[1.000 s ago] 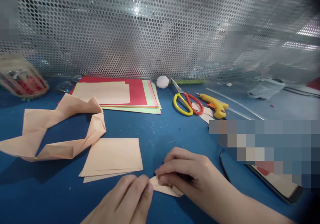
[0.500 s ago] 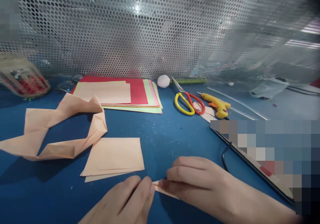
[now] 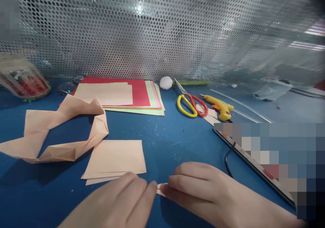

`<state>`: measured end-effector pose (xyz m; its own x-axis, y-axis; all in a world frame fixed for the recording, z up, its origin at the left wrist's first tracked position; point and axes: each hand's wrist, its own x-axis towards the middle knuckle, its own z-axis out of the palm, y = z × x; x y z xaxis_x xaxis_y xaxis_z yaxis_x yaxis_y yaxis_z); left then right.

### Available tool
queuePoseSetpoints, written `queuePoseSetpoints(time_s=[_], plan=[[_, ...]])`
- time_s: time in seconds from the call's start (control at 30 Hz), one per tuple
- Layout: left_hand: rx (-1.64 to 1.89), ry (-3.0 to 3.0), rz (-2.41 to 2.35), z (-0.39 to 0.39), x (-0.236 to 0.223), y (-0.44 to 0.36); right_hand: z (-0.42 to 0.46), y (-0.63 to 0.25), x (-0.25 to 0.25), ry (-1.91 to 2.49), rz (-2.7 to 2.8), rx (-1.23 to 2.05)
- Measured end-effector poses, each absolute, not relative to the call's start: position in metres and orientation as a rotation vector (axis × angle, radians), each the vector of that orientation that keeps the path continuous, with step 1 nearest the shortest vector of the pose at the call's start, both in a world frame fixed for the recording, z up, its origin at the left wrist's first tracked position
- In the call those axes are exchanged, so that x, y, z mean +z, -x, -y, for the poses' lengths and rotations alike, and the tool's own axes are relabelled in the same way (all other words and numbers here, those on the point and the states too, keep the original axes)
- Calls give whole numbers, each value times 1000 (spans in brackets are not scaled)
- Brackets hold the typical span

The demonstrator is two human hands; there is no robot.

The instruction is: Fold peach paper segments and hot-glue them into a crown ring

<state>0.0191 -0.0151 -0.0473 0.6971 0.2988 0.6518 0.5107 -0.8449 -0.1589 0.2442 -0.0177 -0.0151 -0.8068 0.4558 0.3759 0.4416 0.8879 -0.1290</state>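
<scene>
Low in the head view, my left hand (image 3: 119, 201) and my right hand (image 3: 203, 190) meet over a small folded piece of peach paper (image 3: 160, 189). Only a sliver of that paper shows between the fingertips. Both hands have their fingers together, pressing or pinching the paper against the blue table (image 3: 177, 136). Just left of and behind my left hand lie a few flat peach paper squares (image 3: 115, 158). Further left, a long folded peach paper chain (image 3: 63, 133) curls across the table.
A stack of coloured paper sheets (image 3: 122, 96) lies at the back, with a white ball (image 3: 166, 82), red-and-yellow scissors (image 3: 190, 102) and a yellow glue gun (image 3: 219, 107) to its right. A clear jar (image 3: 22, 80) lies at far left. A perforated metal screen (image 3: 162, 31) closes the back.
My right hand has slid towards me and flattened over the small paper, hiding more of it. My left hand has moved forward a little.
</scene>
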Motion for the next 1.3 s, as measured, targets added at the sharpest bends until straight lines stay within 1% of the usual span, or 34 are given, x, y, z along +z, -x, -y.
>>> queuePoseSetpoints(time_s=[0.17,0.3,0.6,0.83,0.93,1.0,1.13,1.3], plan=[[-630,2965,703,5,-31,-21,19,-245,-19,673,2660,85],[-484,2873,642,5,-31,-25,19,-244,-17,712,2666,113],[-460,2788,699,8,-32,-25,21,-243,-15,701,2667,25],[-405,2698,520,13,-27,-29,22,-243,-16,720,2661,39],[-402,2636,358,13,-23,-31,21,-243,-16,720,2668,31],[-406,2619,328,13,-22,-32,20,-245,-15,708,2677,92],[-529,2675,371,14,-29,-30,16,-254,-14,690,2646,417],[-757,2647,616,18,-40,-29,17,-261,-16,660,2649,386]])
